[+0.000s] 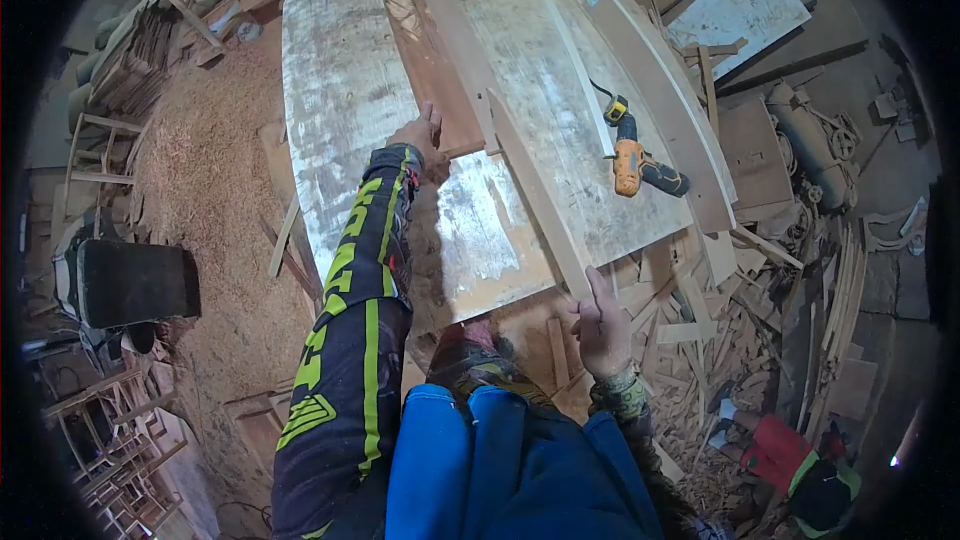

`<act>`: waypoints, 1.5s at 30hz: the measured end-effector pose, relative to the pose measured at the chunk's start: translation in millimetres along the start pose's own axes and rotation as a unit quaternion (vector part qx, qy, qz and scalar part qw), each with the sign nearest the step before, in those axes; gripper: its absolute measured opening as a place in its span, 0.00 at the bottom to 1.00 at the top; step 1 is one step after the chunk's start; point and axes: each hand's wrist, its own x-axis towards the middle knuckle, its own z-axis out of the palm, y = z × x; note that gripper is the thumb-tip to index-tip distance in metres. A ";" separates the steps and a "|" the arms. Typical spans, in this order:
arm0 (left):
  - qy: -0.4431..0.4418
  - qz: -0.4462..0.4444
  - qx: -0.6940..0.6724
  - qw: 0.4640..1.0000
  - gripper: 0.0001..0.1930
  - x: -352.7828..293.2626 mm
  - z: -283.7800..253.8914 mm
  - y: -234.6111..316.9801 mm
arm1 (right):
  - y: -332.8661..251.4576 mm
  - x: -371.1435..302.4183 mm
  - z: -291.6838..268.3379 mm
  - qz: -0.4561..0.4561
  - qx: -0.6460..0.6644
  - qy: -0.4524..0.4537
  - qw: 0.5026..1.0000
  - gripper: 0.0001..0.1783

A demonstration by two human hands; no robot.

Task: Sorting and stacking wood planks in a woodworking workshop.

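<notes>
The left hand (420,135) reaches forward and touches the lower left edge of a reddish-brown plank (445,85). Its fingers are partly stretched along the wood; the thumb is hidden, so I am not able to say whether it pinches the plank. This plank is flat, long and smooth, with a lighter patch at its far end. Just right of it lies a duller brown board (455,30).

The right hand (605,335) is at the near end of a light wooden strip (540,200). Its index finger is straight and points along the strip, and the thumb stands apart from it. Whether they clamp the strip's end, I am not able to say. The strip is narrow, straight-edged and pale, and runs from this hand up toward the plank.

Under these pieces is a wide worktop (340,90), worn and blotched with white. Beyond the right hand rests an orange and black drill (628,168). To the left of the left hand, curly wood shavings (210,140) cover the floor thickly.
</notes>
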 end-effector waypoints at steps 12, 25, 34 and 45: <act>-0.018 -0.034 -0.023 0.999 0.60 12.2 -17.2 -8.8 | -15.0 18.5 10.3 0.017 -0.091 -0.015 0.996 0.26; -0.034 -0.074 -0.048 0.995 0.56 18.2 -38.4 -5.1 | -17.5 38.1 22.6 -0.121 -0.190 0.035 0.974 0.24; -0.018 -0.069 -0.042 0.997 0.60 35.1 -37.0 -16.1 | -44.2 46.6 37.5 -0.107 -0.143 0.056 0.982 0.22; 0.007 -0.018 -0.027 0.999 0.60 49.1 -46.8 -27.6 | -48.3 67.4 45.4 -0.143 -0.182 0.077 0.970 0.22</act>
